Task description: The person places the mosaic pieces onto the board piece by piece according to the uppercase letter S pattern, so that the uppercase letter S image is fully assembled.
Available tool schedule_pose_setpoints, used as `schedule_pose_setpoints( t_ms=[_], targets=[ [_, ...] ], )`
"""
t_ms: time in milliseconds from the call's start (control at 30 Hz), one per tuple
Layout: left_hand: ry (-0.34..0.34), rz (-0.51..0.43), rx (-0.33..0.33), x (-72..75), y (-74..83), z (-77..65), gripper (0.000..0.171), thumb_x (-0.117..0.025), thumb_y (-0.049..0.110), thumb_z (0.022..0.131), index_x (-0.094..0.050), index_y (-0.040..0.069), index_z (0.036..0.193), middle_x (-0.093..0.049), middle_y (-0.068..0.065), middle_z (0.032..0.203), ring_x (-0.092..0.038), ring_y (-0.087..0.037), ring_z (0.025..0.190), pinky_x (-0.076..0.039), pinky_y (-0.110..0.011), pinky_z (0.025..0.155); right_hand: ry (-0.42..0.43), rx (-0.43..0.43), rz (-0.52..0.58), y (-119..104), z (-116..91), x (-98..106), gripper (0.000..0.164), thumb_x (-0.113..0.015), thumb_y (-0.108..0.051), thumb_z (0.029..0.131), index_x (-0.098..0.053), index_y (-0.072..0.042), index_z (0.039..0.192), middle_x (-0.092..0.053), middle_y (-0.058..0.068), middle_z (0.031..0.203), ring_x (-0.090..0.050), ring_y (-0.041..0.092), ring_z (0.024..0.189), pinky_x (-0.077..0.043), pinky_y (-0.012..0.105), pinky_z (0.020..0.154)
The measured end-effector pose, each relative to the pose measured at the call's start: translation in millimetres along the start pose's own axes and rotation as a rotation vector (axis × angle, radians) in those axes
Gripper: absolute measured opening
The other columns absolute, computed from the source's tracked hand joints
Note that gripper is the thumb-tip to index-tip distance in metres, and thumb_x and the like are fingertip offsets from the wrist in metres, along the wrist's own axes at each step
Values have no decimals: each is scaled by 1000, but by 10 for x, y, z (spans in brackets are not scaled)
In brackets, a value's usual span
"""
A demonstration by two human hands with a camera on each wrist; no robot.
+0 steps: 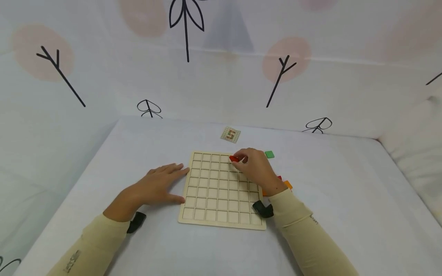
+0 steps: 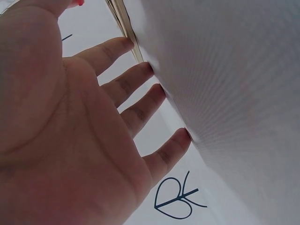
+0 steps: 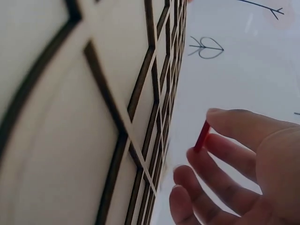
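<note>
Cream sleeves [image 1: 94,241] covered both forearms at the near side of the desk [image 1: 345,184], and between them a gridded board [image 1: 214,183] lay flat, within easy reach of either side. On the left, the left grip [image 1: 157,186] was spread, fingers apart and straight, with index finger and thumb touching the board's left edge, presumably to steady it. The right grip [image 1: 257,166] was clamped on a red tile [image 1: 233,158], over the board's far row, right of the middle. Thumb and fingertip held it tilted by opposite ends, which I took as a way of leaving its faces free; whether it touched the board, I could not tell. Beyond the board lay a small patterned card [image 1: 230,135], probably set there to be seen past both arms. A green tile [image 1: 269,154] lay near the far right corner, and orange tiles [image 1: 288,185] showed partly behind the right arm, likely put there to be handy.
</note>
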State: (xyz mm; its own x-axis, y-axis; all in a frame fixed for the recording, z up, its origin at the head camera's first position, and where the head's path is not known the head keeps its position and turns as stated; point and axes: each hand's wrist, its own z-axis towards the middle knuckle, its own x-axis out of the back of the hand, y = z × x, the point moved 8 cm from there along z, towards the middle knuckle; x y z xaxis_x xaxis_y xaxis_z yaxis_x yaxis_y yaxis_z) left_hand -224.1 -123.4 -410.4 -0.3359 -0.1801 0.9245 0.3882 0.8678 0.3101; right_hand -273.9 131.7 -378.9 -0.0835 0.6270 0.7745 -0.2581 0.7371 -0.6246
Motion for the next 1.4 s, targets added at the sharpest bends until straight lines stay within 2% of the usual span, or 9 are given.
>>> schedule_pose_setpoints(
  t_ms=[200, 333, 567, 1133, 1400],
  targets=[
    [-3, -4, 3, 3, -1, -1, 94, -77, 57, 80, -34, 25, 157, -31, -7, 163, -27, -37, 150, -27, -64, 113, -84, -38, -26, 68, 19, -82, 24, -75, -21, 91, -73, -7, 110, -72, 7, 100, -64, 19, 86, -53, 34, 75],
    [-6, -2, 6, 3, 5, -2, 94, -77, 57, 80, -34, 25, 157, -31, -7, 163, -27, -37, 150, -27, -64, 113, -110, -36, -53, 87, 20, -115, 22, -75, -23, 91, -73, -8, 107, -71, 7, 99, -64, 20, 88, -53, 36, 77],
    [-3, 7, 3, 12, 13, -1, 94, -77, 58, 80, -34, 25, 157, -30, -7, 164, -27, -37, 151, -28, -63, 113, -121, -13, -75, 99, 28, -129, 18, -76, -22, 90, -74, -9, 102, -70, 7, 95, -63, 19, 85, -53, 36, 76],
    [-1, -8, -2, 17, 22, -14, 93, -77, 56, 80, -35, 25, 157, -31, -7, 163, -27, -37, 150, -28, -64, 113, -152, -10, -63, 151, 27, -175, 19, -76, -23, 90, -70, -10, 103, -65, 5, 89, -56, 17, 78, -48, 32, 71],
    [4, -2, -2, 12, 12, -11, 94, -77, 58, 80, -34, 25, 157, -31, -7, 163, -27, -37, 151, -28, -65, 112, -160, -21, -61, 158, 31, -166, 18, -76, -23, 90, -72, -11, 103, -66, 4, 92, -57, 17, 81, -49, 33, 74]
  ],
)
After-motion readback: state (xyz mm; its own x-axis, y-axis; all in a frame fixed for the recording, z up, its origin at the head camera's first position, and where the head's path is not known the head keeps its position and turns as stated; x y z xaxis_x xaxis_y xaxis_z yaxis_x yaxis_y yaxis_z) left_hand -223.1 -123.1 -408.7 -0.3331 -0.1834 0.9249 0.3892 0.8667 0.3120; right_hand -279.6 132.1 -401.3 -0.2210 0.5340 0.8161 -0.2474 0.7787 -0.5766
